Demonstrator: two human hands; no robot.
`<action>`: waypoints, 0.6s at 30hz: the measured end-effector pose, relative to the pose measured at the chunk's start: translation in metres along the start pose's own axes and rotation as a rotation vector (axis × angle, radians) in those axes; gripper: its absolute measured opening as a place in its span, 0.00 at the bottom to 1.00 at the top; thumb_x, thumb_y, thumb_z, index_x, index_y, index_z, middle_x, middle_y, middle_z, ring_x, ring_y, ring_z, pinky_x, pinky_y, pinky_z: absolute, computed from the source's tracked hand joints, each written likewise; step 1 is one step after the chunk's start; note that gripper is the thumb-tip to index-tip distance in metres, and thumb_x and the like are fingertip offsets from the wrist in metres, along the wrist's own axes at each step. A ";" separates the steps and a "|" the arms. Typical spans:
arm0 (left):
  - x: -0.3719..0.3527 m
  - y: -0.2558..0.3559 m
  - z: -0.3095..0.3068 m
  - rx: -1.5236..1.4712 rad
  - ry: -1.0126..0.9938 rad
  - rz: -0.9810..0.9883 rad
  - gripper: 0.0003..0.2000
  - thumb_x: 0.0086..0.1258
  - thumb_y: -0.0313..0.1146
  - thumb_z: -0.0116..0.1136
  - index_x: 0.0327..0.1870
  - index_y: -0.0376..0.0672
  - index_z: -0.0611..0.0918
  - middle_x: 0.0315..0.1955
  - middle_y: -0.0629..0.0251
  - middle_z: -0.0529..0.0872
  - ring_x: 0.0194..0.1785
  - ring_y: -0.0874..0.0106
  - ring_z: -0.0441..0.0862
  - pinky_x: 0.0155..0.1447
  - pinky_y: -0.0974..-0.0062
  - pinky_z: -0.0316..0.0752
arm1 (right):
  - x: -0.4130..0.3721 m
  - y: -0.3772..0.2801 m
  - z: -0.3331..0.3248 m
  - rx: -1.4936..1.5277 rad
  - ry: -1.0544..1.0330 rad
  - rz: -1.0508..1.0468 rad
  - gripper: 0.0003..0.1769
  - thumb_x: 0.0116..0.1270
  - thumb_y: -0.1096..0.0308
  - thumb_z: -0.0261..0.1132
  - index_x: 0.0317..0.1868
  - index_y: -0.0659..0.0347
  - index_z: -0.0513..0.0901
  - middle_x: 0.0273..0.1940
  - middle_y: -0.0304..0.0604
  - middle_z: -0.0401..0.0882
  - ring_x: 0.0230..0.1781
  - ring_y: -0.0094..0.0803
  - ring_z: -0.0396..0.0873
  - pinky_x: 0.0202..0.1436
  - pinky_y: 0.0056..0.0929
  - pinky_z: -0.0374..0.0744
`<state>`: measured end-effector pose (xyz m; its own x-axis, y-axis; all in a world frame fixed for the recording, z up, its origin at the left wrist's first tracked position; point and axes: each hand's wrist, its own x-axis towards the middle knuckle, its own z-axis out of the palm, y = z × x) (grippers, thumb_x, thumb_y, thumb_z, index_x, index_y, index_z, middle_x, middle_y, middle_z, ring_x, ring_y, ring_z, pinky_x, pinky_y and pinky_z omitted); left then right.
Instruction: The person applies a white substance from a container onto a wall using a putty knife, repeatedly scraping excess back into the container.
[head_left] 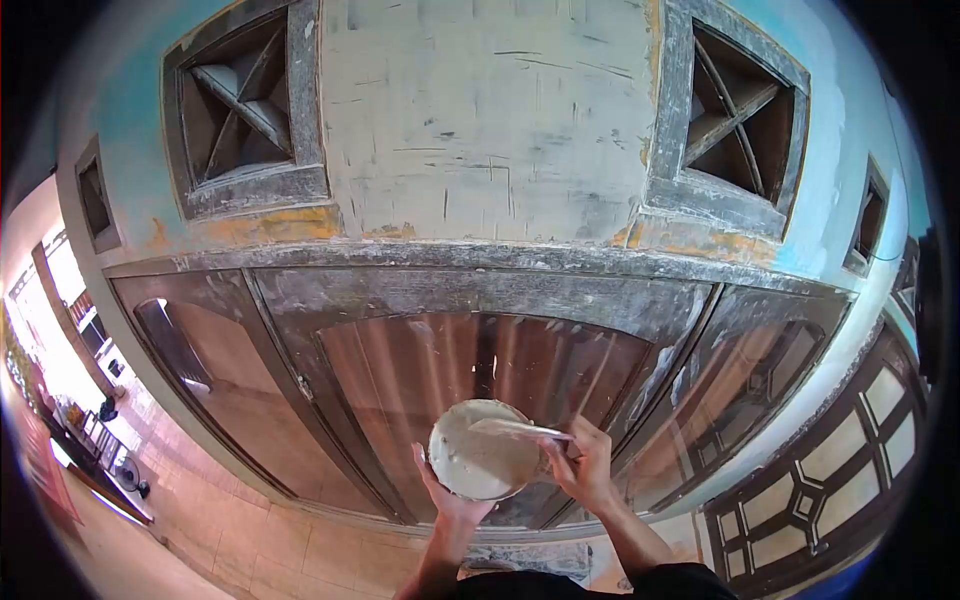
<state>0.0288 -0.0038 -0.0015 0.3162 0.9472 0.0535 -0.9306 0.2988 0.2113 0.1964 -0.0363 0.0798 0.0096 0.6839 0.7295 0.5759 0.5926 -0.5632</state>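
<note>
My left hand point(458, 501) cups a round bowl point(433, 452) from below and from its left side. Inside the bowl is a smooth whitish paste point(488, 464). Between the fingers of my right hand point(584, 467) is a putty knife point(512, 429), its pale, paste-coated blade reaching over the bowl's far rim and pointing left. Both hands are in front of a wooden door panel point(480, 360) with glass that shows reflections.
Above the door, a grey wall panel point(490, 120) has dark scratches and patches. Square openings with crossed slats point(240, 105) flank it. A dark door with pale panes point(815, 500) stands right. Tiled floor point(220, 520) and a fan point(130, 475) are at left.
</note>
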 end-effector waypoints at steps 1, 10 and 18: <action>-0.001 0.000 0.000 -0.005 -0.012 -0.015 0.40 0.61 0.73 0.36 0.66 0.52 0.68 0.65 0.59 0.66 0.65 0.53 0.64 0.64 0.42 0.60 | -0.001 0.001 0.000 0.009 -0.016 0.013 0.05 0.57 0.75 0.69 0.30 0.67 0.80 0.22 0.43 0.68 0.17 0.28 0.68 0.19 0.26 0.66; -0.002 -0.002 0.006 -0.033 -0.013 0.000 0.39 0.62 0.71 0.36 0.65 0.51 0.69 0.63 0.60 0.70 0.64 0.55 0.66 0.64 0.45 0.61 | 0.002 0.007 0.000 0.014 0.028 -0.117 0.04 0.56 0.77 0.68 0.32 0.67 0.81 0.25 0.46 0.76 0.22 0.31 0.75 0.24 0.25 0.71; -0.003 -0.004 0.006 -0.047 -0.026 0.023 0.39 0.62 0.71 0.38 0.65 0.50 0.69 0.63 0.60 0.70 0.64 0.55 0.66 0.65 0.48 0.61 | -0.006 0.007 -0.002 0.160 0.068 0.097 0.04 0.59 0.77 0.67 0.30 0.69 0.81 0.23 0.41 0.74 0.19 0.25 0.75 0.21 0.23 0.71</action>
<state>0.0328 -0.0090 0.0033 0.2992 0.9506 0.0830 -0.9450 0.2831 0.1641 0.2018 -0.0372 0.0717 0.1175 0.7141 0.6902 0.4326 0.5888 -0.6828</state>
